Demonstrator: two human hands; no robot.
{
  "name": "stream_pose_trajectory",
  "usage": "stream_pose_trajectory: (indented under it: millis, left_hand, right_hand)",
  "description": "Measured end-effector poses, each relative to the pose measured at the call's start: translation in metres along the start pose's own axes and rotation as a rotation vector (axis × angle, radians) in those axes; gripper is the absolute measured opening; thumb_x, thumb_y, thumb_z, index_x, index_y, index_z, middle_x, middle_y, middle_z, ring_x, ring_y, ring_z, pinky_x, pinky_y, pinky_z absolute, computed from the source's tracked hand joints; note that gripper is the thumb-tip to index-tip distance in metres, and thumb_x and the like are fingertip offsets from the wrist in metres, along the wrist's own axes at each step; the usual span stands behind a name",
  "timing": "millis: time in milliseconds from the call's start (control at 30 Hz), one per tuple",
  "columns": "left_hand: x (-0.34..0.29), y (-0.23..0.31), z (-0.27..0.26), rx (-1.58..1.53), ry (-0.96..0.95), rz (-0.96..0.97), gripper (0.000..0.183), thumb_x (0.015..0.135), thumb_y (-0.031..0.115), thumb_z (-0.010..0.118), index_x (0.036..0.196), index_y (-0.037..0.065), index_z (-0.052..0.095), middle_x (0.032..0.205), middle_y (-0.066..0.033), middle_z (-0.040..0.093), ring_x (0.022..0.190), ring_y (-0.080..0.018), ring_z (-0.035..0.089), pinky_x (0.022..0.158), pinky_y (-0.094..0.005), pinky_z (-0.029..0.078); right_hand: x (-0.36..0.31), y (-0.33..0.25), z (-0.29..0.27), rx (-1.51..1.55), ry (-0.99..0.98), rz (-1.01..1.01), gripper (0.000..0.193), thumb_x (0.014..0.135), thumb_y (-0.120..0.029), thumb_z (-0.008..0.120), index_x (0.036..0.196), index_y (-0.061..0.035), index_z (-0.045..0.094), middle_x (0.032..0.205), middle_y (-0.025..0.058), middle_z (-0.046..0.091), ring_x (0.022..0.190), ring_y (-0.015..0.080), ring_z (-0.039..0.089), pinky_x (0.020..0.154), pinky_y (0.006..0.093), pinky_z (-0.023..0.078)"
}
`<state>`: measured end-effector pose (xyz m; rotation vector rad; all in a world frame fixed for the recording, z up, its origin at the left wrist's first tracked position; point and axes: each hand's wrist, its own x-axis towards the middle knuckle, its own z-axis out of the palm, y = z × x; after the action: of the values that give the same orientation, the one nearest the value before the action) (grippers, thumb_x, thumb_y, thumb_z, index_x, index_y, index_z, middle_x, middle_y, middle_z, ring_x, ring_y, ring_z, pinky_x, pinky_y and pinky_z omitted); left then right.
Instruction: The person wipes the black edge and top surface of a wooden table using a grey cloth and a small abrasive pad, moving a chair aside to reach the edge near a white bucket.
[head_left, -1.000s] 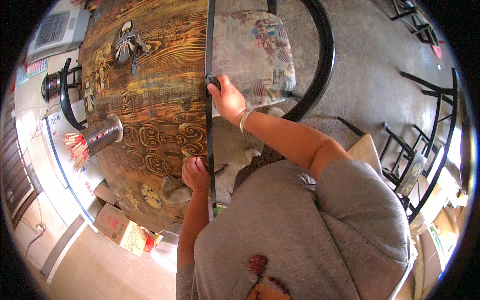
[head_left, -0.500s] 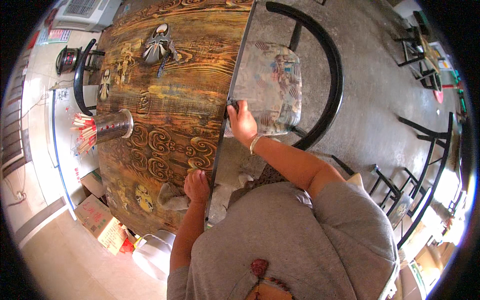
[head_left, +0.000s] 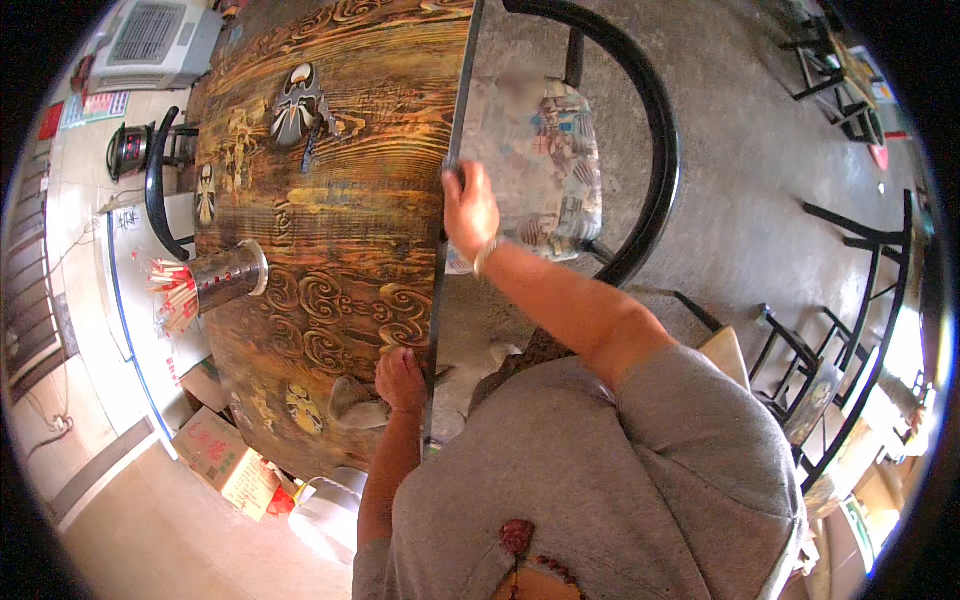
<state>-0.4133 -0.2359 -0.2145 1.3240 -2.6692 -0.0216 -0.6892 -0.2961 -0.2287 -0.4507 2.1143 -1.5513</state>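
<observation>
A brown wooden table with carved swirls and painted masks fills the left half of the view. At its dark right edge, my right hand is closed with the fingers curled over the rim. A small dark thing shows at its fingertips, too little to name. Nearer to me my left hand rests on the tabletop by the same edge, its fingers curled in. What is under those fingers is hidden. Beside it lies a crumpled grey-brown cloth.
A cylindrical holder of chopsticks lies toward the table's left side. Right of the table stands a black-framed chair with a patterned seat. Cardboard boxes and a white bin are at lower left.
My right hand has moved farther along the table edge, away from me. My left hand stays near the same spot by the cloth. The whole view has shifted slightly.
</observation>
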Motion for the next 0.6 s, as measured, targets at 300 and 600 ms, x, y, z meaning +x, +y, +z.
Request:
stream_pose_trajectory:
  millis: [300, 600]
  left_hand:
    - [0.001, 0.001, 0.003, 0.023, 0.081, 0.069, 0.012, 0.086, 0.019, 0.051, 0.086, 0.007, 0.052, 0.075, -0.0111, 0.051, 0.066, -0.0312, 0.051, 0.055, -0.0414, 0.042]
    - [0.005, 0.006, -0.003, -0.028, 0.122, 0.107, 0.012, 0.086, 0.018, 0.051, 0.088, 0.006, 0.052, 0.072, -0.01, 0.051, 0.063, -0.0307, 0.051, 0.057, -0.0407, 0.042]
  right_hand:
    - [-0.028, 0.016, -0.013, -0.041, -0.264, 0.127, 0.04, 0.089, -0.038, 0.042, 0.106, -0.0016, 0.041, 0.091, 0.0256, 0.057, 0.086, 0.043, 0.053, 0.071, 0.0479, 0.041]
    - [0.057, -0.002, -0.009, -0.07, -0.114, 0.16, 0.033, 0.089, -0.033, 0.042, 0.101, -0.002, 0.041, 0.088, 0.0276, 0.057, 0.086, 0.0441, 0.054, 0.074, 0.0489, 0.042]
